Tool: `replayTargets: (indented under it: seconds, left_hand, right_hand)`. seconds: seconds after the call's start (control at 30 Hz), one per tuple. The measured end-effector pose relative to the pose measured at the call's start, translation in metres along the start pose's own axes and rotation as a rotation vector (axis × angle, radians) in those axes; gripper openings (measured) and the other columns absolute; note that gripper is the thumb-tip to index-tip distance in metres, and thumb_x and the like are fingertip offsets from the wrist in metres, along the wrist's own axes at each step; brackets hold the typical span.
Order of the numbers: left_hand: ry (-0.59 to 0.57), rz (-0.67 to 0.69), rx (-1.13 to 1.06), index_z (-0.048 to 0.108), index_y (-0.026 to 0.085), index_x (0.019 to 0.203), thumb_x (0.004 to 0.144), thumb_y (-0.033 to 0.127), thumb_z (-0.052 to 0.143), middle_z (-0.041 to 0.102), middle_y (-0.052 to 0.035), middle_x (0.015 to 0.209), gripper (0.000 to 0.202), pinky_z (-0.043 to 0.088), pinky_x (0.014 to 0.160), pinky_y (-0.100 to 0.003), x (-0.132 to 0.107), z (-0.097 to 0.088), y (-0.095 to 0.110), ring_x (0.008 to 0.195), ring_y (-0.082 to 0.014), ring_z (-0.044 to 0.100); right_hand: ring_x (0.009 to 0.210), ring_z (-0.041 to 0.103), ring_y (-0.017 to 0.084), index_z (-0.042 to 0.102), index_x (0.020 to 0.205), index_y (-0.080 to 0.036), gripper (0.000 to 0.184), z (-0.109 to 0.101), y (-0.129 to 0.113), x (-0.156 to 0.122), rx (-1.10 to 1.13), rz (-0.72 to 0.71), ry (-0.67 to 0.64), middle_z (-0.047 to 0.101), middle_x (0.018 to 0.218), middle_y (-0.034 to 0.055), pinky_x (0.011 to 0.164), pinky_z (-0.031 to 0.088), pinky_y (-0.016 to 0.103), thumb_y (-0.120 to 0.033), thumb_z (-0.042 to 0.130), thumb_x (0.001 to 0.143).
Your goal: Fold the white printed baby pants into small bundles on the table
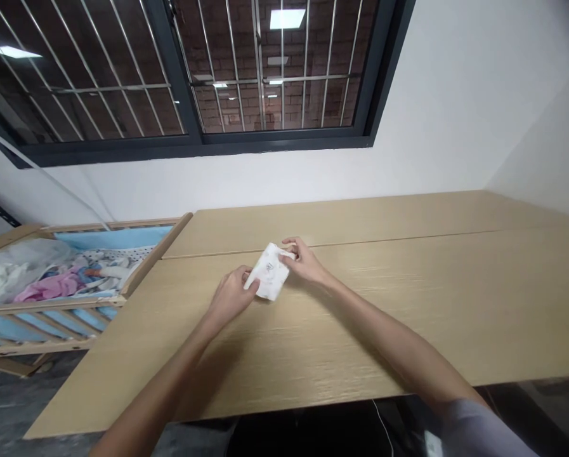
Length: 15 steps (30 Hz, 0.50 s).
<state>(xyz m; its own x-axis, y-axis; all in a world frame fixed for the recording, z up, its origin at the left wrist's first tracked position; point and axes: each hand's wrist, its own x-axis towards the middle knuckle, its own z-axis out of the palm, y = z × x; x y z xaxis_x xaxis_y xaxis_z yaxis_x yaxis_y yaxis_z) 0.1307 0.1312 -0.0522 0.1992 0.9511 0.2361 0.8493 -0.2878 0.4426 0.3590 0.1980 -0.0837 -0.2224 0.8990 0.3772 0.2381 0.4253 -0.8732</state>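
And there it was: a white packet over the wooden table, right between both hands! The left hand had its near left corner, thumb on top; the right hand pinched the far right one. Neither was nearer, both touching! The long axis slanted from near left to far right, a hand at each end. Whether its underside met the wood, one couldn't tell.

Packet btwn L hand & R hand over table; crib to L, window behind.
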Motion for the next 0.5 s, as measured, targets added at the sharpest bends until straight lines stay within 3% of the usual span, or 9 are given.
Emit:
replayTargets:
  seconds: [0.07,0.13,0.2,0.3,0.4,0.5]
  left_hand:
    - [-0.079,-0.077,-0.09,0.055,0.02,0.12,0.09,0.044,0.057,0.073,-0.0024,0.088,0.039,0.05,0.071,-0.03,-0.005,0.0,0.004,0.083,-0.0217,0.07]
    - [-0.154,-0.138,-0.053,0.049,0.019,0.127,0.089,0.046,0.058,0.073,-0.0021,0.087,0.048,0.048,0.069,-0.029,-0.009,0.006,0.006,0.085,-0.0225,0.071]
    - [-0.202,-0.166,0.063,0.049,0.018,0.126,0.09,0.046,0.057,0.074,-0.0053,0.093,0.046,0.048,0.07,-0.031,-0.012,0.017,0.006,0.09,-0.0254,0.071]
    - [-0.219,-0.182,0.17,0.056,0.016,0.115,0.092,0.046,0.053,0.073,-0.0136,0.103,0.037,0.049,0.076,-0.039,-0.017,0.029,0.011,0.094,-0.0325,0.07]
    - [-0.162,-0.14,0.275,0.059,0.012,0.112,0.095,0.044,0.047,0.069,-0.0209,0.111,0.038,0.046,0.09,-0.048,-0.03,0.031,0.023,0.107,-0.0392,0.064]
    - [-0.043,0.056,0.368,0.057,0.012,0.124,0.095,0.044,0.048,0.062,-0.0222,0.126,0.044,0.045,0.097,-0.051,-0.051,0.033,0.037,0.119,-0.0388,0.057]
  right_hand:
    - [0.065,0.058,0.016,0.04,0.13,-0.023,0.053,-0.001,-0.003,0.008,0.058,0.047,-0.016,0.06,0.079,-0.0036,0.058,0.045,0.026,-0.042,0.064,0.086]
    - [0.061,0.055,0.015,0.042,0.129,-0.023,0.056,0.003,0.003,0.012,-0.033,0.107,-0.076,0.057,0.073,-0.0053,0.055,0.042,0.025,-0.04,0.068,0.084]
    - [0.064,0.056,0.016,0.046,0.126,-0.021,0.053,0.01,0.013,0.013,-0.181,0.161,-0.14,0.059,0.075,-0.0031,0.056,0.042,0.026,-0.036,0.071,0.082]
    - [0.079,0.063,0.019,0.049,0.126,-0.018,0.047,0.019,0.026,0.013,-0.335,0.182,-0.19,0.066,0.094,0.0059,0.066,0.049,0.03,-0.031,0.069,0.085]
    - [0.107,0.063,0.024,0.048,0.135,-0.015,0.049,0.018,0.021,0.008,-0.402,0.002,-0.179,0.065,0.121,0.0145,0.091,0.051,0.039,-0.03,0.063,0.091]
    - [0.137,0.047,0.027,0.044,0.147,-0.019,0.049,0.011,-0.001,-0.006,-0.479,-0.236,-0.215,0.052,0.147,0.0149,0.114,0.036,0.048,-0.037,0.048,0.101]
